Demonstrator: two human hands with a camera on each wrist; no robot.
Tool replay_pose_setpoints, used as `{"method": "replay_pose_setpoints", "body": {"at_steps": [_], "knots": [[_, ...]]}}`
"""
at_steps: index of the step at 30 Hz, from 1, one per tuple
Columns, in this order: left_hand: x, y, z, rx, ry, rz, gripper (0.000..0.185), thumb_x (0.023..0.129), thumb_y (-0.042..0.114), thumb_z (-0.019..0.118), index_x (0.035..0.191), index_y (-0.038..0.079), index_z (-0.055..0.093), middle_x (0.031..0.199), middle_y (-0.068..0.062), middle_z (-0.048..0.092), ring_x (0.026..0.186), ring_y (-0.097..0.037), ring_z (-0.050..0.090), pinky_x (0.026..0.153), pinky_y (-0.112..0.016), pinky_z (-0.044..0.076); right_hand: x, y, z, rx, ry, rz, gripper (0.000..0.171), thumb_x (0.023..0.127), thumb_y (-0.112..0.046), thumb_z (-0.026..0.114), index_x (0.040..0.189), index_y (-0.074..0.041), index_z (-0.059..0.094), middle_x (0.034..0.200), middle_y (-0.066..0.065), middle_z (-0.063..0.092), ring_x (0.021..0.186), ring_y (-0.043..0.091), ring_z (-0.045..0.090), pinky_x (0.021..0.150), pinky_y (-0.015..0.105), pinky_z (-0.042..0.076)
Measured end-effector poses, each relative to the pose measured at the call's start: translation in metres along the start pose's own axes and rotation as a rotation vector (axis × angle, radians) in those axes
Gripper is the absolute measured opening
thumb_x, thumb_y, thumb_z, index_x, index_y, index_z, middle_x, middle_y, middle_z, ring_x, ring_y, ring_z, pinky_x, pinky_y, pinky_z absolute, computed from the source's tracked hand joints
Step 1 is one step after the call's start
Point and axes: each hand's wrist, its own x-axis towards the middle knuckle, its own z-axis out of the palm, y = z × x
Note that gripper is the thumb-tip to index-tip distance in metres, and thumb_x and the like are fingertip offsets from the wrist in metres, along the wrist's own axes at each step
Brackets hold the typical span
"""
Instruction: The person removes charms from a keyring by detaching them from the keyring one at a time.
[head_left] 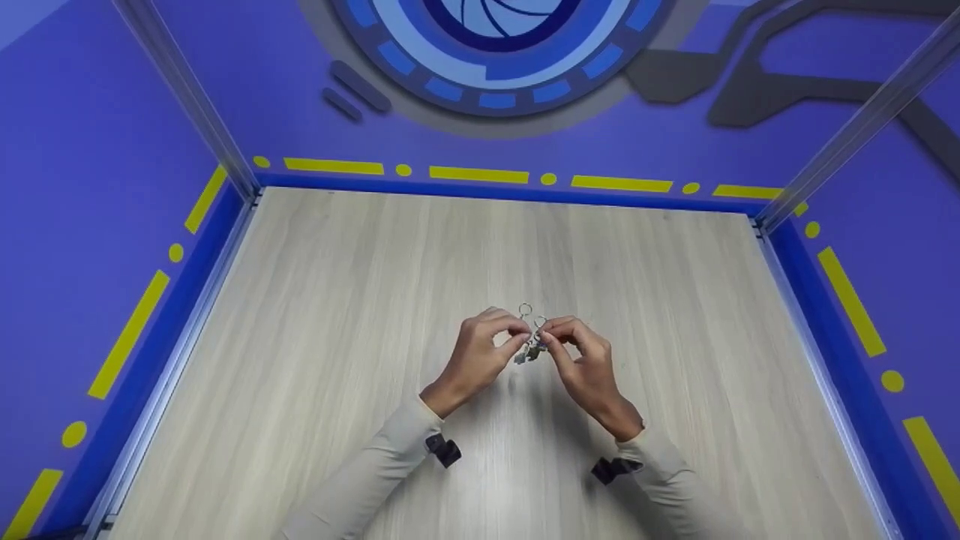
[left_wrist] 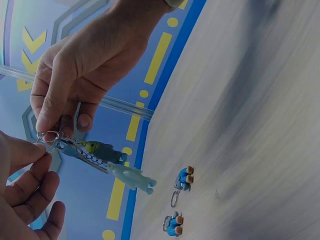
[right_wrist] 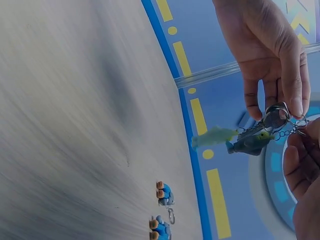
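Above the middle of the wooden table, my two hands meet on a small bunch of metal key rings. My left hand pinches a ring from the left. My right hand pinches the rings from the right. Two small toy figures hang from them on short chains: a dark teal one with a green head and a pale mint one. In the right wrist view the same two figures, teal and mint, dangle clear of the table.
Two blue figures with orange feet and key rings lie on the table below my hands, one beside the other; the head view does not show them clearly. Purple walls with a blue border and metal posts enclose the table.
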Motion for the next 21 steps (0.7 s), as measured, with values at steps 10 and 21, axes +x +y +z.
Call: {"method": "replay_pose_setpoints", "body": {"at_steps": [10, 21], "knots": [[-0.001, -0.004, -0.001, 0.015, -0.016, 0.002, 0.006, 0.097, 0.000, 0.083, 0.098, 0.006, 0.083, 0.096, 0.002, 0.078, 0.094, -0.014, 0.072, 0.085, -0.033, 0.059, -0.002, 0.007, -0.011, -0.038, 0.011, 0.112, 0.016, 0.098, 0.011, 0.076, 0.100, -0.005, 0.074, 0.102, 0.011, 0.077, 0.085, 0.023, 0.073, 0.080, 0.022, 0.058], [-0.003, -0.011, -0.008, -0.036, 0.016, 0.004, 0.008, 0.097, -0.003, 0.081, 0.098, 0.004, 0.081, 0.097, 0.001, 0.077, 0.094, -0.016, 0.071, 0.086, -0.032, 0.059, -0.021, 0.031, -0.033, -0.155, -0.017, 0.196, 0.018, 0.096, 0.008, 0.080, 0.097, -0.009, 0.076, 0.103, 0.004, 0.077, 0.091, 0.020, 0.072, 0.075, 0.027, 0.058]]}}
